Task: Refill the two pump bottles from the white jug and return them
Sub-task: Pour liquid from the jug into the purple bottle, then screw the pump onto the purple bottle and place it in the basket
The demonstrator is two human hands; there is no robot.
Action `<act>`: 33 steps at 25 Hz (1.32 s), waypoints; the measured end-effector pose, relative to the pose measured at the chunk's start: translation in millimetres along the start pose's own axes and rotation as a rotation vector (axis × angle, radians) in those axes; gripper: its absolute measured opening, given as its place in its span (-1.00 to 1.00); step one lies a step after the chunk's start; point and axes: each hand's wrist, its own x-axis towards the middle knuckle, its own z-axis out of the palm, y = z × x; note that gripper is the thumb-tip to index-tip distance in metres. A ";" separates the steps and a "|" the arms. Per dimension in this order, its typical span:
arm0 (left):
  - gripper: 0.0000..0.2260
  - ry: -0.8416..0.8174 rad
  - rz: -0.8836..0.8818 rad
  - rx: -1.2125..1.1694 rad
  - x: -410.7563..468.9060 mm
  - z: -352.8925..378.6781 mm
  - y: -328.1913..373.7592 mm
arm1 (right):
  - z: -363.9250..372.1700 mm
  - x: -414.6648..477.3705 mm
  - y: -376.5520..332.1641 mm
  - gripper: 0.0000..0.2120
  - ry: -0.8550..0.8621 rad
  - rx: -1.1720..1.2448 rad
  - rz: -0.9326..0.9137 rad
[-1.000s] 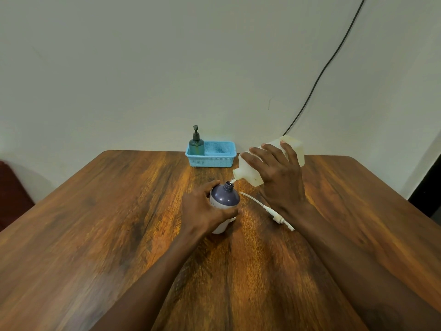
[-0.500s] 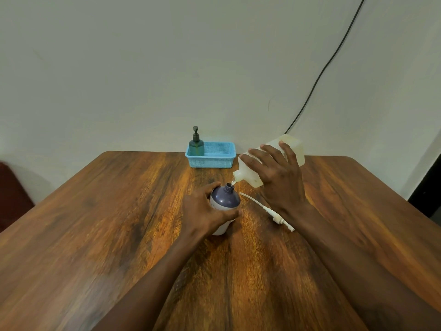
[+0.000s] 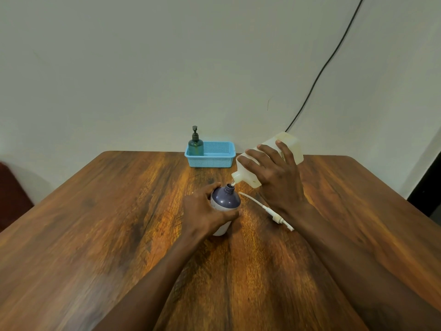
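Note:
A purple-topped white bottle [image 3: 225, 199] stands uncapped on the wooden table [image 3: 119, 223], and my left hand [image 3: 205, 211] grips its side. My right hand [image 3: 276, 177] holds the white jug [image 3: 290, 145] tilted down to the left, its spout just above the bottle's open neck. The bottle's white pump with its long tube [image 3: 265, 207] lies on the table to the right of the bottle, partly under my right wrist. A dark green pump bottle [image 3: 195, 145] stands upright in the left end of a blue basket [image 3: 214, 160] at the table's far edge.
The table meets a pale wall at the back. A black cable [image 3: 329, 60] runs down the wall behind the jug. A dark red seat [image 3: 12, 197] shows at the left edge.
The view has shifted slightly. Both hands, the jug and the bottle keep the same pose, with the spout still over the neck.

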 end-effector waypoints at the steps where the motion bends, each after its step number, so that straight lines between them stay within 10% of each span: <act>1: -0.22 -0.002 0.001 -0.002 0.1 0.1 -0.1 | -0.6 0.1 -0.1 -0.47 -0.007 0.002 -0.006; 17: -0.24 -0.010 0.006 -0.018 -0.5 2.9 -1.1 | -3.8 0.4 -5.9 -0.48 -0.040 -0.001 -0.024; 33: -0.21 0.025 -0.012 -0.067 -4.2 1.2 6.5 | 36.5 -37.4 -8.4 -0.14 -0.248 0.677 0.792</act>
